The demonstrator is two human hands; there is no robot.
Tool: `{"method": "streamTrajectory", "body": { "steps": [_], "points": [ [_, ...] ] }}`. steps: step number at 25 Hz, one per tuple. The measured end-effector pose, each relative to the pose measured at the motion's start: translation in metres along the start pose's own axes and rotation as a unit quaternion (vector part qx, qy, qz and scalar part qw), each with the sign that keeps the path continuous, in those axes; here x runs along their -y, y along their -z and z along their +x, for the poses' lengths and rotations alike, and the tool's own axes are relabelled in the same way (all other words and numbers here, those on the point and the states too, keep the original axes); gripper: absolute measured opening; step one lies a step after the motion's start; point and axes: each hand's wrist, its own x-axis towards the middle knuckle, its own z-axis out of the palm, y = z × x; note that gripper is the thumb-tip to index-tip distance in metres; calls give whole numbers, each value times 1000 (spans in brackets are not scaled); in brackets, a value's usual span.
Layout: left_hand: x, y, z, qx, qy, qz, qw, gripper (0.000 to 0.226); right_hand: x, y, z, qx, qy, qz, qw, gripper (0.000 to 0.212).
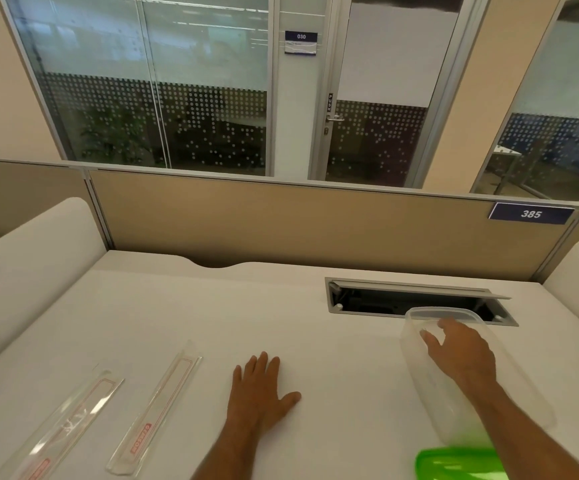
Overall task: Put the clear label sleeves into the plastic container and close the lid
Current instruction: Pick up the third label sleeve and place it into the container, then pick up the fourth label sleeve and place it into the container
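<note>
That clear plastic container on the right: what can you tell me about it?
The container is a long, translucent, frosted-looking plastic tub with rounded corners. It is open, with no lid on it; a green lid lies at its near end. It lies on the white desk, running away from the viewer, beside a cable hatch. The right hand reaches over it, fingers at its rim.

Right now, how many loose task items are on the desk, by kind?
Clear label sleeves: 2
Plastic container: 1
Green lid: 1
Total: 4
</note>
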Motion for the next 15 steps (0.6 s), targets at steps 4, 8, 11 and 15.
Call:
{"method": "streamTrajectory", "body": {
  "steps": [4, 8, 11, 15],
  "points": [
    [17, 19, -7, -40, -29, -5, 999, 79, 38, 7, -2, -59, 127, 40, 989, 43],
    [45, 48, -14, -108, -16, -3, 994, 68, 92, -3, -22, 6, 274, 28, 961, 47],
    [73, 66, -24, -142, 21, -19, 989, 64, 139, -23, -49, 72, 377, -15, 923, 50],
    [115, 81, -41, -173, 56, -32, 983, 60, 208, -52, -88, 141, 487, -67, 859, 52]
  ]
}}
